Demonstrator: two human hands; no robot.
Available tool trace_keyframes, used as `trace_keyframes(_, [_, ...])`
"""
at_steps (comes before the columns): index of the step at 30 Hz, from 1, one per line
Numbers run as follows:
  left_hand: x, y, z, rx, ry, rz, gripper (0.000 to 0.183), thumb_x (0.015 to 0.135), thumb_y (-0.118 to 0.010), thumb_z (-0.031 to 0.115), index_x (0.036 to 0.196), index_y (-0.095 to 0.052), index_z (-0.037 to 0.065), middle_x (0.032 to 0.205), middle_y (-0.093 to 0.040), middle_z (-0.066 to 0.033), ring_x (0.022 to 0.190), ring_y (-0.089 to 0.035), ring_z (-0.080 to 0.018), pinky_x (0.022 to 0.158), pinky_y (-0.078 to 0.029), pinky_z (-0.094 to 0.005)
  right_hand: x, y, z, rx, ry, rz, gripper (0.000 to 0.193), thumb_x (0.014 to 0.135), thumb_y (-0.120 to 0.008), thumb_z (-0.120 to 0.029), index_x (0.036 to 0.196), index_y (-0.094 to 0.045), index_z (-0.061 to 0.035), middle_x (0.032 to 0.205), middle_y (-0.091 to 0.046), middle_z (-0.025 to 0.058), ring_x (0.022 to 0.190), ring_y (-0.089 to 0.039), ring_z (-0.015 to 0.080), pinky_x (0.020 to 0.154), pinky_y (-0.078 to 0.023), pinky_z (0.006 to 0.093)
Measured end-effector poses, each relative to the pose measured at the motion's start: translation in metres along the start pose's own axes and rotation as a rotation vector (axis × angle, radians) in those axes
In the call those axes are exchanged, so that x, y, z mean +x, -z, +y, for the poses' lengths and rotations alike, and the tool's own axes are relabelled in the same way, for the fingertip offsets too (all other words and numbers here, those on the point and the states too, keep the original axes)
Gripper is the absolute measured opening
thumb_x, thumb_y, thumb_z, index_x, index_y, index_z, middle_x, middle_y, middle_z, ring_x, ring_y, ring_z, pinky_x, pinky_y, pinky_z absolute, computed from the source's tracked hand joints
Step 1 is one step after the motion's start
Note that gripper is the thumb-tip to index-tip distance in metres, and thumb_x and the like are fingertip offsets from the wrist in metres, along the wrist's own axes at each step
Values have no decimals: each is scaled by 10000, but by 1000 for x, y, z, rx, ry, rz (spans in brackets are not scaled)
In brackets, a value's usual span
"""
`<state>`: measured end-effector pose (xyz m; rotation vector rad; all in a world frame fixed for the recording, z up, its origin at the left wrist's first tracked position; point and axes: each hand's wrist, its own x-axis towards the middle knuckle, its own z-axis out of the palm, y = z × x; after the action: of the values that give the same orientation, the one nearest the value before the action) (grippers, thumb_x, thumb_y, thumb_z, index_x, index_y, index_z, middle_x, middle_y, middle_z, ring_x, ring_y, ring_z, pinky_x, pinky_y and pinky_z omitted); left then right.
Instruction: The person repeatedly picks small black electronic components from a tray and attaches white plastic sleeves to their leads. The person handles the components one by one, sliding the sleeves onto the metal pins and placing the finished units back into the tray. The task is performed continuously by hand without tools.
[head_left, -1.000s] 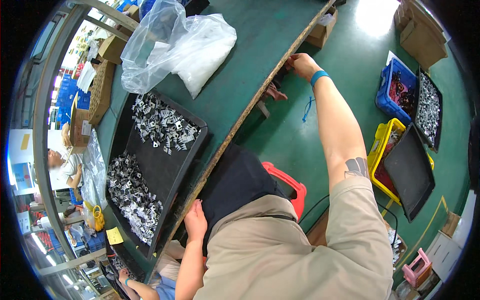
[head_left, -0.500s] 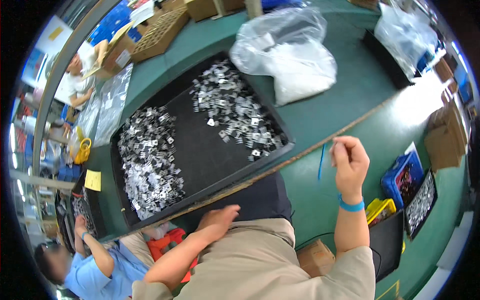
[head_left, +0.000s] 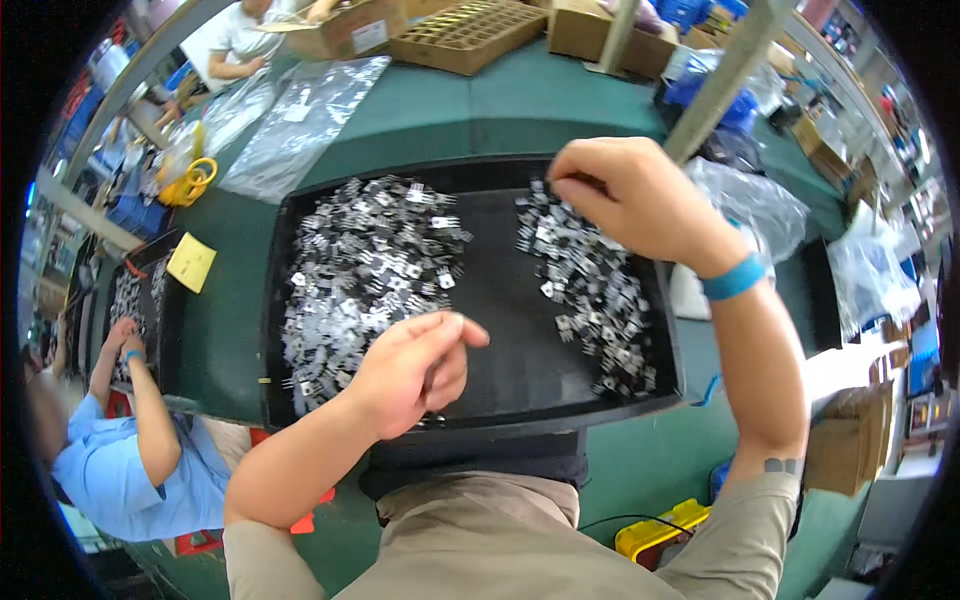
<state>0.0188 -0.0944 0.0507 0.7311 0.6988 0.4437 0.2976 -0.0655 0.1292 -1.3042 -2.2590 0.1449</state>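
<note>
A black tray [head_left: 490, 417] holds two heaps of small metal parts with prongs. The larger heap [head_left: 385, 255] covers its left side and the smaller heap [head_left: 600, 300] its right side, with bare tray floor between them. My left hand [head_left: 415, 370] is over the tray's near edge beside the larger heap, fingers curled in and the index finger reaching right; what it holds, if anything, is hidden. Above the far end of the smaller heap my right hand [head_left: 635, 205] is closed in a pinch, its fingertips partly hidden. A blue wrist strap [head_left: 735, 278] circles my right wrist.
Clear plastic bags [head_left: 310, 125] lie beyond the tray, near yellow-handled scissors [head_left: 190, 182]. A divided cardboard box [head_left: 470, 35] stands at the back. A metal post [head_left: 725, 85] rises behind my right hand. At left, a co-worker in a blue shirt [head_left: 140, 470] handles parts at another tray.
My view has turned toward the tray. My right hand has moved from beyond the table edge to above the smaller heap, and my left hand has risen from my lap to the tray.
</note>
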Motion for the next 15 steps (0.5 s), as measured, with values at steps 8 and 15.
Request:
trace_keyframes(8, [57, 62, 59, -287, -340, 197, 181, 979, -484, 150, 1088, -554, 23, 791, -551, -31, 604, -473, -102, 459, -325, -214, 22, -170, -10, 194, -170, -63, 368, 778, -690, -117, 1122, -581, -46, 1032, -595, 160, 931, -598, 352, 786, -501, 404])
trace_keyframes(15, [64, 80, 32, -229, -181, 81, 296, 1015, -419, 317, 1047, -556, 56, 677, -507, -5, 494, -411, -97, 411, -286, -216, 15, -195, -16, 242, -181, -168, 479, 775, -698, -146, 1216, -530, -61, 969, -562, 136, 868, -612, 335, 716, -514, 422])
